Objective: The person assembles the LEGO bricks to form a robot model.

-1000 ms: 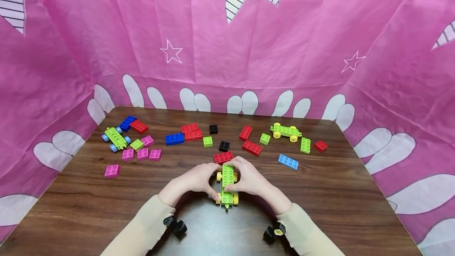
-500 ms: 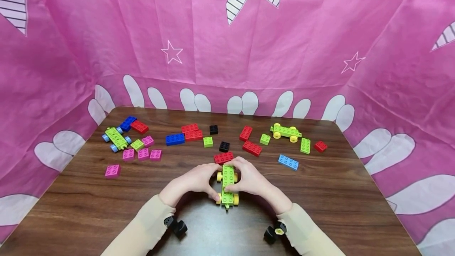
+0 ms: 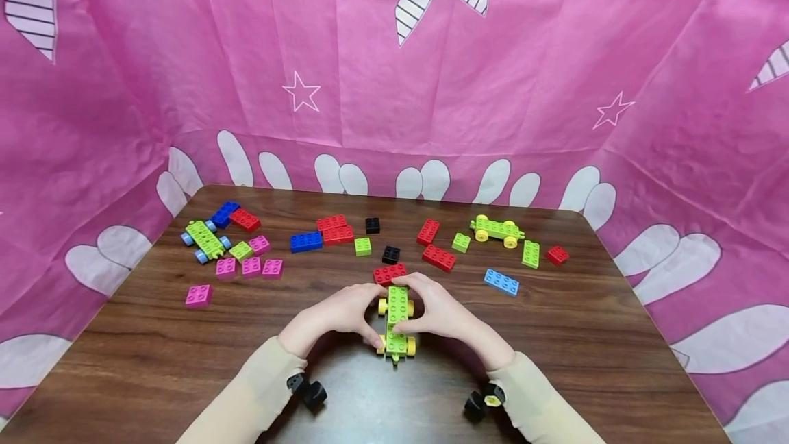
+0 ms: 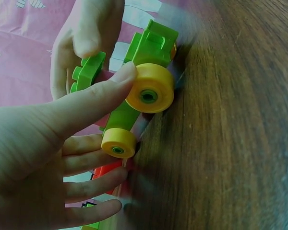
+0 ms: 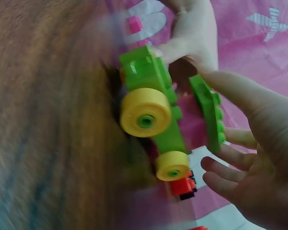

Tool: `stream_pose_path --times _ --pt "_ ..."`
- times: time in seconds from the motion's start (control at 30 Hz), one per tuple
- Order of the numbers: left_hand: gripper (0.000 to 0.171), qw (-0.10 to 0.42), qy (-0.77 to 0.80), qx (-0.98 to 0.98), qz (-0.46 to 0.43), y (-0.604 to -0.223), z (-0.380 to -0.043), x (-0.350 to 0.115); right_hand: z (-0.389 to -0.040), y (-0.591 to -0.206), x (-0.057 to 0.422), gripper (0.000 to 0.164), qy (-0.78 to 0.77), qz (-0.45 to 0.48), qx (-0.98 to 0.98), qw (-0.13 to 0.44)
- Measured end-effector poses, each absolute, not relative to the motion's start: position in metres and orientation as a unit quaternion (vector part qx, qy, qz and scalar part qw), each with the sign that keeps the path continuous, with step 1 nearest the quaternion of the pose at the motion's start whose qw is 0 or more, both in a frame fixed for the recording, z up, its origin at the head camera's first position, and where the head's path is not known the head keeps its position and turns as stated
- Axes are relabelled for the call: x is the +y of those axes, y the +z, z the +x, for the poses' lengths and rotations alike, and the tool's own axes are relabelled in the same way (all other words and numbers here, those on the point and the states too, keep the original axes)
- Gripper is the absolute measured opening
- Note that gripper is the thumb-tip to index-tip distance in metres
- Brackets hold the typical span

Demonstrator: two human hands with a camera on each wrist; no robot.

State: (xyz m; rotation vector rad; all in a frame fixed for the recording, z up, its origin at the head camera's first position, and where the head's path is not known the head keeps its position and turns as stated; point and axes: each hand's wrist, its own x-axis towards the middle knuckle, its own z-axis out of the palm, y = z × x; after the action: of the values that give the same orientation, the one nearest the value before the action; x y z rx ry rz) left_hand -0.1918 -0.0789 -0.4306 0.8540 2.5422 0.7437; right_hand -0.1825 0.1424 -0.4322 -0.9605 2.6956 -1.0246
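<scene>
A green wheeled car base (image 3: 396, 344) with yellow wheels stands on the table before the person. The left hand (image 3: 346, 310) holds it, its thumb on a wheel (image 4: 152, 88) in the left wrist view. Above the base, the right hand (image 3: 440, 310) pinches a green building brick (image 5: 207, 114) by its two ends, thumb at the near end. Pink backdrop shows between brick and base in the right wrist view, so they are apart there. From the head view the brick covers the base's far part.
Beyond the hands lie a red brick (image 3: 390, 273), black bricks (image 3: 391, 254) and a light blue brick (image 3: 501, 281). Several pink bricks (image 3: 251, 266) and a blue-wheeled green base (image 3: 205, 239) are at left. Another yellow-wheeled base (image 3: 496, 229) stands at back right.
The whole head view has shifted slightly to the right and down. Both hands, the brick and the base keep nearly the same places relative to each other.
</scene>
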Motion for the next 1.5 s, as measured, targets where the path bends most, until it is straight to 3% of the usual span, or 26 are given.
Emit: stream_pose_path --times 0.13,0.4,0.73,1.2,1.5 --pt "0.085 0.18 0.262 0.899 0.301 -0.43 -0.192 -0.079 -0.183 -0.426 0.153 0.074 -0.345 -0.316 0.883 0.049" --pt "0.086 0.183 0.264 0.899 0.299 -0.43 -0.191 -0.079 -0.187 -0.416 0.185 0.055 -0.401 -0.312 0.861 0.024" --pt "0.086 0.176 0.266 0.897 0.306 -0.43 -0.192 -0.08 -0.199 -0.42 0.24 0.032 -0.408 -0.23 0.877 -0.107" --pt "0.086 0.182 0.268 0.897 0.301 -0.432 -0.192 -0.08 -0.223 -0.44 0.332 0.033 -0.372 -0.129 0.903 -0.169" --pt "0.085 0.182 0.267 0.897 0.301 -0.433 -0.194 -0.08 -0.229 -0.445 0.374 0.041 -0.33 -0.065 0.925 -0.175"
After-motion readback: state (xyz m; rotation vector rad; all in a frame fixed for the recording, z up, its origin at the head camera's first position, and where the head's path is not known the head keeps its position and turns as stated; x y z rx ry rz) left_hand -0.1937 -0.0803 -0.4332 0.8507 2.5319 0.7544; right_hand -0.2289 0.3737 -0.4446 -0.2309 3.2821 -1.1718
